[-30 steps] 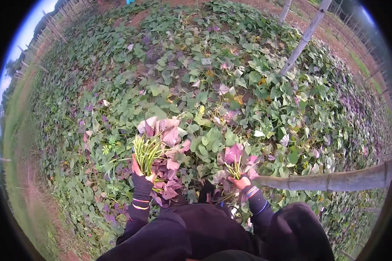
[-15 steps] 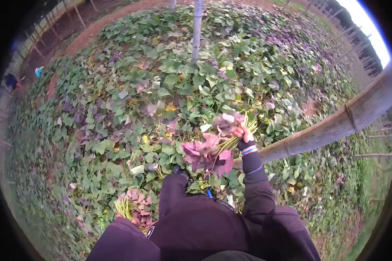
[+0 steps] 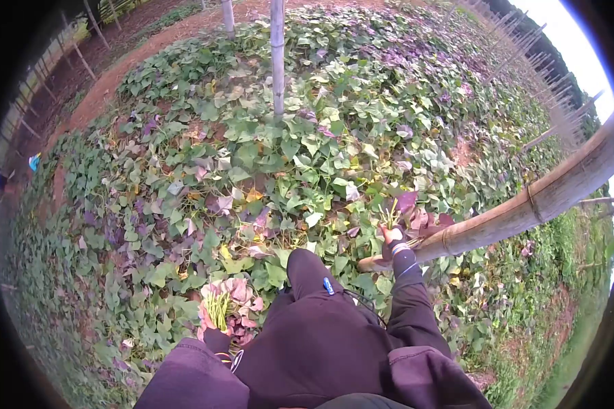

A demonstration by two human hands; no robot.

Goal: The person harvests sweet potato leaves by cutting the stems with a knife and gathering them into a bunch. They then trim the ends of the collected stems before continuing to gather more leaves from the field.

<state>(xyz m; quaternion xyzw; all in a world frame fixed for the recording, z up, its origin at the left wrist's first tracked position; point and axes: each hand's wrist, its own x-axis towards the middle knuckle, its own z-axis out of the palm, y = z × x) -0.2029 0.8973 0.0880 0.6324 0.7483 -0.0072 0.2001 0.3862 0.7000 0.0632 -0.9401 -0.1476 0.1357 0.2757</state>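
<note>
At the lower left, my left hand (image 3: pixel 205 320) is closed around a bunch of cut stems with reddish-purple leaves (image 3: pixel 242 305), its pale green stem ends facing up. My right hand (image 3: pixel 391 237), a striped band at its wrist, grips a second bunch of purple leaves (image 3: pixel 423 221) right of centre. That bunch's leaves hang to the right, over a thick bamboo pole. Low green and purple leafy vines (image 3: pixel 252 157) surround both hands.
The thick bamboo pole (image 3: pixel 498 217) slants from beside my right hand to the upper right. A thin upright post (image 3: pixel 278 61) stands ahead, with more posts behind. Reddish bare soil (image 3: pixel 109 75) lies at the upper left, and a blue object (image 3: pixel 34 161) at the far left.
My right hand has turned its bunch, so the leaves now point right instead of left. My left hand has come into view with the lower-left bunch. The view has shifted and my knee has risen.
</note>
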